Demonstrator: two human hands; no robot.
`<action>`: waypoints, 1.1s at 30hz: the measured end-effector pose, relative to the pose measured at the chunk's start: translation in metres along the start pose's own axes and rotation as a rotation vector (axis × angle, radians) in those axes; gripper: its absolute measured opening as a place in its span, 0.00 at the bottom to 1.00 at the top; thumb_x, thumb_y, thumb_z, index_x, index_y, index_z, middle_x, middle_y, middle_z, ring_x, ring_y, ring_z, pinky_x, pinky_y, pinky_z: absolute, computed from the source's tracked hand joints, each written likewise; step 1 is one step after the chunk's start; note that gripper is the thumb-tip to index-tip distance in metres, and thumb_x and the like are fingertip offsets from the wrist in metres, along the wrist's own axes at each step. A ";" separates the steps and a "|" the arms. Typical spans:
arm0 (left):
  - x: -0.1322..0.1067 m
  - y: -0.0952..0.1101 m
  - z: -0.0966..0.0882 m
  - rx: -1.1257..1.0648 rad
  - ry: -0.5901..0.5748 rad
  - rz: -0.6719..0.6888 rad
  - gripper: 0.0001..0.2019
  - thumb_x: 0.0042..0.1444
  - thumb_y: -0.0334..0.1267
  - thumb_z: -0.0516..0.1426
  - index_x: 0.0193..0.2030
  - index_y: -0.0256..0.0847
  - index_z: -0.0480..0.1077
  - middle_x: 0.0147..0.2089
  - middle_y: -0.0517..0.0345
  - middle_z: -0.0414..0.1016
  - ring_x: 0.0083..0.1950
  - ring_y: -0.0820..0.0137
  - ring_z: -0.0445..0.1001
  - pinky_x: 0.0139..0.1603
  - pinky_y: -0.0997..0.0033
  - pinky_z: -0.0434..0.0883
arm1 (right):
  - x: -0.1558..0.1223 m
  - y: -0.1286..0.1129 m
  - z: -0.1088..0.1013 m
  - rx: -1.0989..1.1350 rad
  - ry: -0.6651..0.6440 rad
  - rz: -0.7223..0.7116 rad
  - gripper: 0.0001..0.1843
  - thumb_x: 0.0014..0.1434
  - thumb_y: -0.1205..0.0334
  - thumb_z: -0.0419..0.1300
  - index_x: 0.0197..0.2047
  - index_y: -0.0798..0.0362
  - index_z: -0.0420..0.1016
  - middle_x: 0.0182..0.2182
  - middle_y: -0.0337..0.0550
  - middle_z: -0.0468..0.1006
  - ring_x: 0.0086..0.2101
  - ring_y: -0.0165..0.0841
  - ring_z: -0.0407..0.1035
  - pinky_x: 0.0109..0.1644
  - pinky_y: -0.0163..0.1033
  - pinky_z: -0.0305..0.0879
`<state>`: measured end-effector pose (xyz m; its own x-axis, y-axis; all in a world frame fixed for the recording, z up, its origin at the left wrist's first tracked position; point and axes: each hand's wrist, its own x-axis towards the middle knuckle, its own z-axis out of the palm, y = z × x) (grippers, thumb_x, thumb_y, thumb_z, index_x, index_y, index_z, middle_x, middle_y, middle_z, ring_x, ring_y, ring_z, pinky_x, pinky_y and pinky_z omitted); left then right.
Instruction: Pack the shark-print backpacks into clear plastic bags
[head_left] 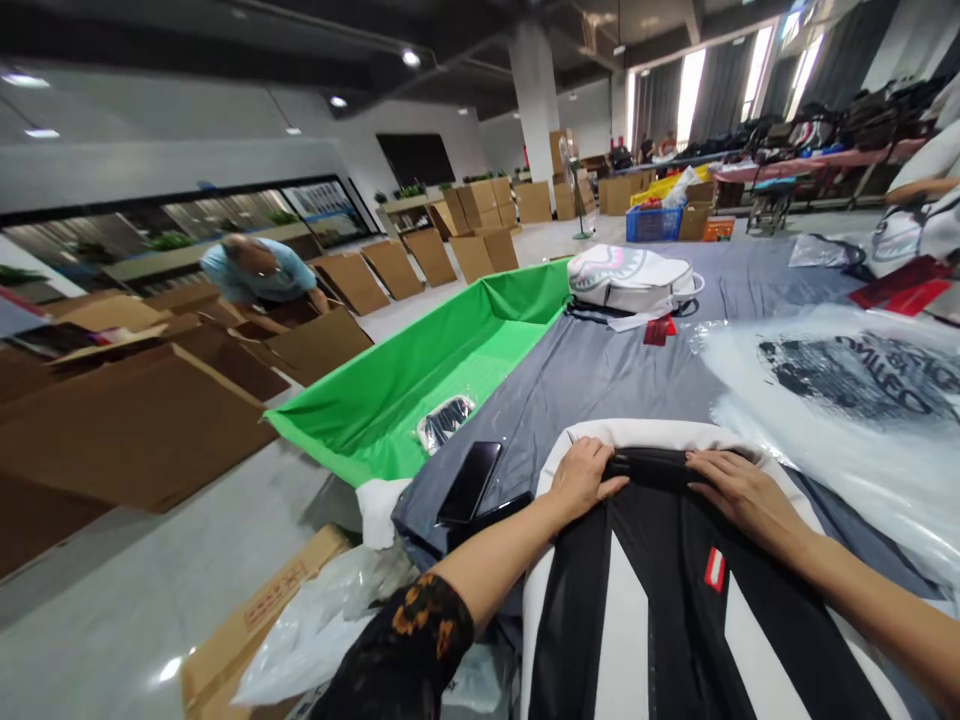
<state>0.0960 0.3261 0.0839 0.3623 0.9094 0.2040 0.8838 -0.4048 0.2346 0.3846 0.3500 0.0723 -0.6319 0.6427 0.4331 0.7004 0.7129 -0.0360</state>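
Note:
A black-and-white striped backpack (pixel 667 600) with a small red tag lies in front of me on the grey-covered table (pixel 600 375). Near its white top rim, my left hand (pixel 589 478) grips the black fabric, fingers bent over the edge and thumb pointing inward. My right hand (pixel 739 490) holds the same upper edge further right, with its fingers curled onto the black band. Both fingertips' undersides are hidden. To the left lies a dark phone (pixel 471 482). Clear plastic bags (pixel 847 400) with black print spread out on the right.
A white backpack (pixel 630 278) with a red tag lies further back on the table. Left of the table hangs a green fabric trough (pixel 420 350) holding a wrapped pouch (pixel 446 422). A person (pixel 259 275) bends over cardboard boxes (pixel 150 430). Another person's arm shows far right.

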 end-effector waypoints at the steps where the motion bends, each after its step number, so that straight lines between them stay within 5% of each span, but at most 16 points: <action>1: 0.016 -0.003 0.001 -0.008 -0.065 -0.031 0.17 0.63 0.51 0.62 0.48 0.40 0.72 0.49 0.48 0.75 0.54 0.55 0.72 0.57 0.56 0.70 | 0.010 0.007 0.004 -0.007 -0.114 0.097 0.16 0.71 0.56 0.52 0.55 0.49 0.75 0.52 0.49 0.81 0.50 0.43 0.75 0.55 0.49 0.73; 4: 0.067 -0.011 -0.002 -0.027 -0.187 -0.125 0.19 0.64 0.54 0.59 0.47 0.38 0.74 0.54 0.45 0.76 0.59 0.54 0.71 0.61 0.57 0.68 | 0.050 0.031 0.013 -0.048 -0.330 0.328 0.15 0.69 0.53 0.54 0.53 0.48 0.76 0.50 0.49 0.82 0.48 0.46 0.77 0.47 0.48 0.74; 7: 0.093 -0.005 -0.015 -0.024 -0.256 -0.177 0.22 0.64 0.55 0.58 0.49 0.36 0.75 0.55 0.41 0.77 0.58 0.53 0.74 0.60 0.58 0.69 | 0.078 0.047 0.017 -0.067 -0.352 0.401 0.14 0.67 0.51 0.58 0.51 0.47 0.76 0.46 0.48 0.83 0.44 0.47 0.78 0.40 0.46 0.73; 9: 0.088 0.013 -0.022 -0.013 -0.265 -0.212 0.29 0.65 0.58 0.55 0.58 0.33 0.72 0.61 0.35 0.74 0.64 0.48 0.71 0.64 0.54 0.67 | 0.084 0.047 0.019 -0.080 -0.342 0.444 0.16 0.66 0.50 0.59 0.53 0.48 0.74 0.42 0.49 0.84 0.40 0.47 0.79 0.36 0.44 0.71; 12: 0.061 0.055 -0.018 -0.076 -0.242 -0.225 0.45 0.61 0.71 0.48 0.75 0.40 0.54 0.76 0.32 0.54 0.76 0.36 0.50 0.70 0.32 0.55 | 0.080 0.038 0.025 -0.105 -0.290 0.480 0.18 0.69 0.48 0.55 0.54 0.50 0.72 0.41 0.51 0.83 0.39 0.47 0.78 0.35 0.45 0.70; 16: 0.037 0.092 0.003 -0.184 -0.405 -0.211 0.49 0.55 0.76 0.49 0.77 0.54 0.47 0.80 0.39 0.43 0.79 0.34 0.29 0.68 0.18 0.40 | 0.075 0.020 0.029 -0.133 -0.211 0.452 0.17 0.71 0.56 0.49 0.55 0.51 0.72 0.46 0.55 0.81 0.48 0.47 0.75 0.45 0.48 0.71; 22: 0.026 0.088 0.020 -0.223 -0.154 -0.203 0.37 0.62 0.70 0.47 0.75 0.62 0.53 0.80 0.46 0.45 0.80 0.42 0.29 0.72 0.24 0.41 | 0.081 0.049 -0.011 -0.157 -0.200 0.359 0.23 0.66 0.67 0.51 0.62 0.48 0.69 0.63 0.51 0.71 0.62 0.45 0.64 0.61 0.49 0.64; 24: 0.020 0.088 0.023 -0.213 -0.079 -0.216 0.36 0.63 0.68 0.48 0.74 0.60 0.56 0.79 0.47 0.50 0.80 0.43 0.33 0.73 0.26 0.43 | 0.085 0.073 -0.020 -0.156 -0.267 0.407 0.27 0.60 0.65 0.59 0.63 0.49 0.68 0.58 0.53 0.76 0.55 0.46 0.71 0.54 0.48 0.69; 28: 0.014 0.090 0.033 -0.181 0.053 -0.233 0.35 0.65 0.65 0.49 0.74 0.53 0.59 0.76 0.45 0.58 0.80 0.49 0.41 0.75 0.32 0.44 | 0.100 0.116 -0.009 -0.127 -0.449 0.471 0.24 0.45 0.65 0.70 0.47 0.48 0.76 0.45 0.47 0.82 0.46 0.44 0.76 0.44 0.40 0.69; 33: 0.029 0.087 0.047 -0.119 0.067 -0.254 0.35 0.66 0.64 0.47 0.72 0.46 0.62 0.77 0.45 0.55 0.80 0.49 0.39 0.76 0.35 0.49 | 0.117 0.126 0.011 -0.131 -0.566 0.560 0.23 0.34 0.66 0.76 0.36 0.50 0.76 0.36 0.45 0.82 0.38 0.46 0.78 0.35 0.39 0.68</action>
<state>0.1969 0.3216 0.0654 0.1102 0.9764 0.1858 0.9014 -0.1770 0.3953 0.3950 0.5182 0.1086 -0.2228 0.9646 -0.1412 0.9740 0.2262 0.0089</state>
